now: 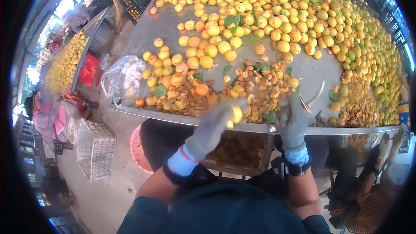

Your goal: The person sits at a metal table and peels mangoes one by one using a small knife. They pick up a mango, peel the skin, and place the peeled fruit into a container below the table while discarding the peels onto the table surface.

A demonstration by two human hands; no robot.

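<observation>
Over the near edge of a metal table [145,39], my left hand [211,126], in a grey glove, is closed around a yellow apricot [237,115]; motion blurs its fingers. Beside it, my gloved right hand [294,121] is closed on a metal hand tool [307,105] with a thin curved arm rising to the right. The tool's exact kind is not clear. Beyond both hands lies a pile of brownish apricot pieces [260,84] with a few green leaves. Whole apricots [208,51] lie behind and to the left of it.
A large apricot heap [303,13] covers the far and right table. At its left corner sits a clear plastic bag [125,78]. A crate of fruit [240,149] is under the edge. A white crate [96,147] and pink basin [139,149] stand left. A co-worker's gloved hands [388,147] appear right.
</observation>
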